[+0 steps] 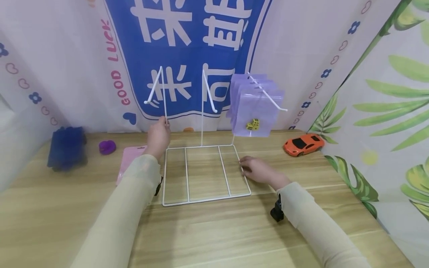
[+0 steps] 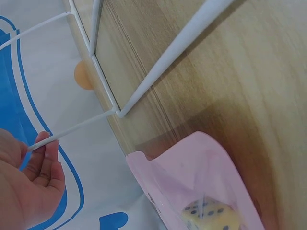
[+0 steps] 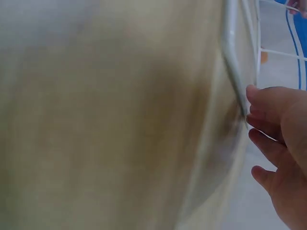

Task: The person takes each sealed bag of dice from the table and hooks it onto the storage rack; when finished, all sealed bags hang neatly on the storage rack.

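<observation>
A white wire display rack (image 1: 187,175) stands on the wooden table, its base flat and three prongs rising at the back. With thumb and fingers, my left hand (image 1: 158,137) pinches its left upright wire, as the left wrist view also shows. My right hand (image 1: 259,171) is at the right side of the base, its thumb and fingertips holding the wire. Several clear purple bags (image 1: 258,108) hang from the right prong, the front one with yellow dice (image 1: 253,124) in it. The left and middle prongs are bare.
Left of the rack, partly behind my left arm, lies a pink bag (image 1: 126,160); a yellow die (image 2: 211,215) shows inside it. Farther left are a purple object (image 1: 107,147) and a dark blue pile (image 1: 67,148). An orange toy car (image 1: 303,144) stands at right. Printed curtains back the table.
</observation>
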`<state>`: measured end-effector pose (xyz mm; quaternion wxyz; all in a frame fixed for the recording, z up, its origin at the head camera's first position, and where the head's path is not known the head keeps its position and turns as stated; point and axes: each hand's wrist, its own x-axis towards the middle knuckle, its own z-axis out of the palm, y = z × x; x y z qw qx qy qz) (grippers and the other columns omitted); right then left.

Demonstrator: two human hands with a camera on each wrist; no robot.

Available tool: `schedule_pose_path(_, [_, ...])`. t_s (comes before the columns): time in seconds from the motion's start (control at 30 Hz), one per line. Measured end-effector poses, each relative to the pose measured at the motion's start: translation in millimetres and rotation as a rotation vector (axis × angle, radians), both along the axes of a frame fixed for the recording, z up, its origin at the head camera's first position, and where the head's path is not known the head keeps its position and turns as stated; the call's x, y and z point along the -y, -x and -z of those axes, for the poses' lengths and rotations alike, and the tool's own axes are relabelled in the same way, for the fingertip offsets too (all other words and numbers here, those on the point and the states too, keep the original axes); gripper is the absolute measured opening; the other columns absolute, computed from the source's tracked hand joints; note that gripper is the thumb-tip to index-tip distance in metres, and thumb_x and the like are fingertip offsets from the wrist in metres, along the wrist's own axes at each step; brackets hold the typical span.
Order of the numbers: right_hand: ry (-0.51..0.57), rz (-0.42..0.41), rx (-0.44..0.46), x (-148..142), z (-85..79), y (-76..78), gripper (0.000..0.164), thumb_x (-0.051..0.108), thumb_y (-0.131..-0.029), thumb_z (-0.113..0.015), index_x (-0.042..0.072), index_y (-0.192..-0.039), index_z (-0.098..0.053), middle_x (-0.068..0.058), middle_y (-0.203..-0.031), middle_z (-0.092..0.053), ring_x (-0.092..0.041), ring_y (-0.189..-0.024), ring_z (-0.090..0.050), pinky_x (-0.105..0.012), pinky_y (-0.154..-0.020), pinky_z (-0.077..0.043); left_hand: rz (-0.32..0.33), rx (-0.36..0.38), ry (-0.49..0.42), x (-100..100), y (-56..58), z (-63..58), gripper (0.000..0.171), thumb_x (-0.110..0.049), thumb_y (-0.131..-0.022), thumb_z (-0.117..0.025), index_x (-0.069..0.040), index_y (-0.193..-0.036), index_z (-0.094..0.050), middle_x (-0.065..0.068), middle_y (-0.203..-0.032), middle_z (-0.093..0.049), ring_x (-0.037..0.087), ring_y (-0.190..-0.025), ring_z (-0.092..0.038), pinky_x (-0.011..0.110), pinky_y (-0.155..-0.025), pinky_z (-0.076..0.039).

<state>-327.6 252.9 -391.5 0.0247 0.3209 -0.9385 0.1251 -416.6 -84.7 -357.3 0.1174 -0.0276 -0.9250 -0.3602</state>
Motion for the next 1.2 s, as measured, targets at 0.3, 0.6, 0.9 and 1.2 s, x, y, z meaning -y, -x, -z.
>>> schedule_pose_path(0.3, [0.018, -0.011, -0.027, 7, 1.6, -1.9, 0.021, 0.003, -0.08, -0.065, -0.009, -0.098, -0.064, -0.022, -0.112, -0.057, -0.035, -0.101, -0.056, -0.042, -0.088, -0.045, 0.114, 0.101, 0.055, 39, -10.4, -11.3, 0.029, -0.008, -0.094, -0.044, 0.007, -0.119, -0.047, 0.026, -0.11, -0.056, 0.038, -0.097, -0.055, 0.046, -0.084, -0.045])
schedule_pose_path(0.6, [0.026, 0.023, -0.059, -11, -11.1, -2.5, 0.023, -0.003, -0.08, -0.064, -0.014, -0.1, -0.062, -0.025, -0.111, -0.055, -0.038, -0.1, -0.055, -0.045, -0.087, -0.045, 0.144, 0.425, 0.237, 82, -25.0, -8.3, 0.051, -0.03, -0.096, -0.044, 0.013, -0.122, -0.044, 0.032, -0.12, -0.047, 0.043, -0.108, -0.046, 0.052, -0.093, -0.036])
schedule_pose_path(0.9, [0.013, 0.019, -0.041, -5, -4.0, -4.9, 0.023, -0.001, -0.079, -0.065, -0.013, -0.099, -0.062, -0.024, -0.111, -0.056, -0.037, -0.098, -0.056, -0.045, -0.086, -0.046, 0.163, 0.394, 0.257, 94, -40.9, 22.0, 0.059, -0.035, -0.082, -0.06, 0.005, -0.123, -0.046, 0.026, -0.12, -0.049, 0.036, -0.105, -0.046, 0.05, -0.097, -0.033])
schedule_pose_path(1.2, [0.039, 0.009, -0.029, 9, 6.8, -7.8, 0.024, -0.001, -0.08, -0.064, -0.013, -0.1, -0.062, -0.023, -0.111, -0.056, -0.037, -0.099, -0.056, -0.045, -0.086, -0.045, 0.066, 0.394, 0.068, 101, -64.1, 24.4, 0.101, -0.031, -0.069, -0.078, 0.003, -0.141, -0.016, 0.028, -0.13, -0.038, 0.043, -0.115, -0.037, 0.056, -0.1, -0.025])
